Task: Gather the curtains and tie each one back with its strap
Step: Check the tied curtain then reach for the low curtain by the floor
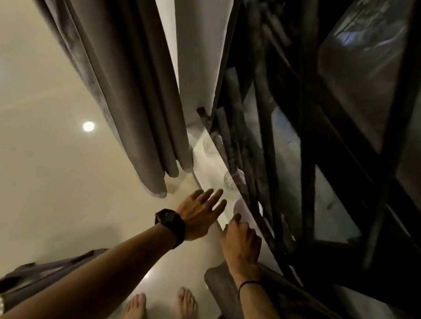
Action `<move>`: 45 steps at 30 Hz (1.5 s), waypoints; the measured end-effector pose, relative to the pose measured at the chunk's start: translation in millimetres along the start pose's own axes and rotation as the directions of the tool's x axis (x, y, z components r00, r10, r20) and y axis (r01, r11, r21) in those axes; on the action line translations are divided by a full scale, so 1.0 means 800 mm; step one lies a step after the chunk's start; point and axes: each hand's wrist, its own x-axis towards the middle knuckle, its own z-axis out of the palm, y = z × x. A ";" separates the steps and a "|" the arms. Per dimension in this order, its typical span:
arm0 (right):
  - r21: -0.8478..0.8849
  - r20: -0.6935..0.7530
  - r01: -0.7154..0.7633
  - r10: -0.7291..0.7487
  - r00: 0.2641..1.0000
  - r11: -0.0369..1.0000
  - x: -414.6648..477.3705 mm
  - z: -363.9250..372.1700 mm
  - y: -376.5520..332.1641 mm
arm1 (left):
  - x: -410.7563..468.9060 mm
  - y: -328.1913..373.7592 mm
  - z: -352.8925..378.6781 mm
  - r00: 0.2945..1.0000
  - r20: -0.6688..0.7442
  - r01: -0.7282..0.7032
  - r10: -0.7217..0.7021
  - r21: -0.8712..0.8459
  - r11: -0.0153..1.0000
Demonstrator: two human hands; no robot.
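My right hand (241,243) curls around the pale curtain (241,212) to gather it. My left hand (199,214) reaches, fingers spread (holding nothing), toward the dark curtain (132,91).

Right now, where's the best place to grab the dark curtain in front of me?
Wrap the left hand round the dark curtain just above its hem, coming from the window side: its pleats hang bunched in one column there.

gathered curtain (124,68) left of window (347,125), both hands between, bare feet (159,316) below
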 end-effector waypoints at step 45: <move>0.174 -0.525 0.929 -0.767 0.369 0.328 -0.215 -0.017 -0.371 | -0.479 -0.068 0.113 0.176 -0.222 0.674 -0.959 -0.683 0.281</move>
